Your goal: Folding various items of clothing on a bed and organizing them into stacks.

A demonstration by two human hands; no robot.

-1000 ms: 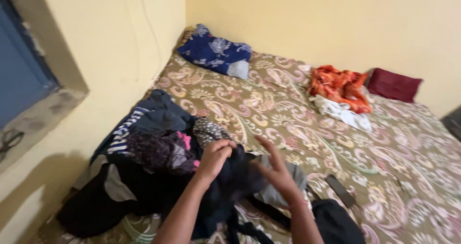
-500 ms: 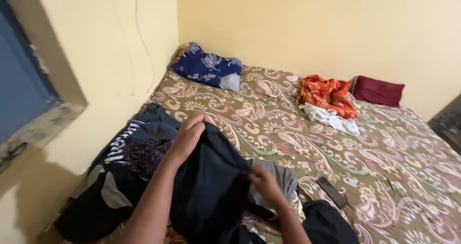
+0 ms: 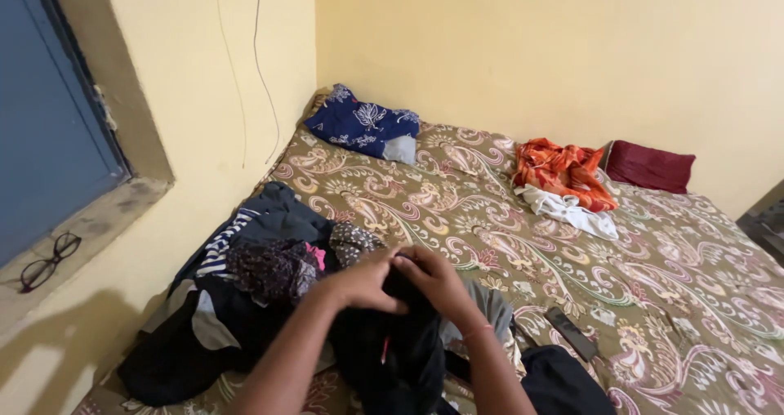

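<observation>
- Hands meet over a dark garment (image 3: 392, 350) near the bed's (image 3: 653, 301) front edge, towards its left side.
- Left hand (image 3: 359, 283) has its grip closed on the top of the dark garment, fingers curled over the fold.
- Right hand (image 3: 437, 280) is pressed against the left one, its grip also closed on the same bunched top edge; a thin orange thread circles its wrist.
- Dark garment hangs down from both hands between the forearms, a small red mark showing on its front.
- Heap of mixed clothes (image 3: 245, 284) lies just beside the hands along the bed's left edge, with a striped piece, a dark speckled piece and a bit of pink in it.
- Grey cloth (image 3: 490, 301) peeks out right of the right wrist, and a dark flat phone-like slab (image 3: 572, 333) lies on the patterned sheet near the front edge.
- Blue floral bundle (image 3: 363, 127) sits in the far left corner of the bed.
- Orange cloth (image 3: 563, 170) rests over a white cloth (image 3: 572, 211) near the far edge, with a maroon pillow (image 3: 649, 166) just beside them.
- Spectacles (image 3: 49, 260) lie on the window ledge by the left wall.
</observation>
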